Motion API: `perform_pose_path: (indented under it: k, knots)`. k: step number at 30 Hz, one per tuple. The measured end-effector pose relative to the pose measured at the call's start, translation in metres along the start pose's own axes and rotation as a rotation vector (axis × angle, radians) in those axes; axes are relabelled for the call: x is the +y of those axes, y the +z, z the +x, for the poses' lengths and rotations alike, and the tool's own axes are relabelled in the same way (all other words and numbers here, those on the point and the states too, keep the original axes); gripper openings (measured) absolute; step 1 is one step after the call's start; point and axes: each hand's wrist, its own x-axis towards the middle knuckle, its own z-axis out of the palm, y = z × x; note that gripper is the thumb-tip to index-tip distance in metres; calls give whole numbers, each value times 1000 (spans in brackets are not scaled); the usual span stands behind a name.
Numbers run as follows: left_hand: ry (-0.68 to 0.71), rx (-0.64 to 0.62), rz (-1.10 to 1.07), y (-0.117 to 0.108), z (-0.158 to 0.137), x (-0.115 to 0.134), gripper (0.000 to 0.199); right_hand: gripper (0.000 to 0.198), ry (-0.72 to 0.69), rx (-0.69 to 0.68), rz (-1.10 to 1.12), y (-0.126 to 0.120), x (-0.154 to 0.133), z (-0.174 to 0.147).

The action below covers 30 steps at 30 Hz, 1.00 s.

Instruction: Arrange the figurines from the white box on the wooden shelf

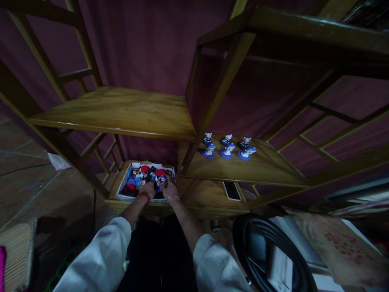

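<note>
A white cardboard box (pixel 120 190) full of small cartoon figurines with red, blue and black round bases stands on the lower shelf. Both of my hands reach into it. My left hand (pixel 147 189), with a red bead bracelet at the wrist, has its fingers curled near a dark round piece; what it grips is partly hidden. Beside it, my right hand (pixel 169 189) closes on a blue-haired figurine (pixel 163 179) at the box's right side. Up on the shelf to the right stand purple-based figurines (pixel 227 151) in a front row, with black-and-white figurines (pixel 226 140) behind.
The wooden shelf unit (pixel 121 111) has a board above the box and an upright post (pixel 219 93) to its right. A phone (pixel 231 190) lies on the lower shelf. Coiled black hose (pixel 243 233) and flat boards are at the right; a woven stool (pixel 18 251) is at left.
</note>
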Motion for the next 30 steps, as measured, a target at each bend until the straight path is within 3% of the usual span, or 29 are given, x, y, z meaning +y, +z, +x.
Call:
perform_pose_path:
  k: [4, 11, 18, 26, 30]
  knots:
    - [-4, 2, -29, 2, -1, -1, 23, 38, 78, 118, 87, -2, -3, -3]
    - [-5, 100, -251, -9, -9, 3, 15, 37, 130, 75, 103, -3, -6, -2]
    - [-53, 185, -684, -23, -20, 11, 7, 38, 19, 146, 309, -4, -8, -2]
    - [-95, 212, -1254, -21, -47, 22, 10, 38, -91, 215, 612, -4, -18, -19]
    - [-111, 236, -1441, -21, -65, 23, 11, 34, -127, 270, 619, -8, -22, -32]
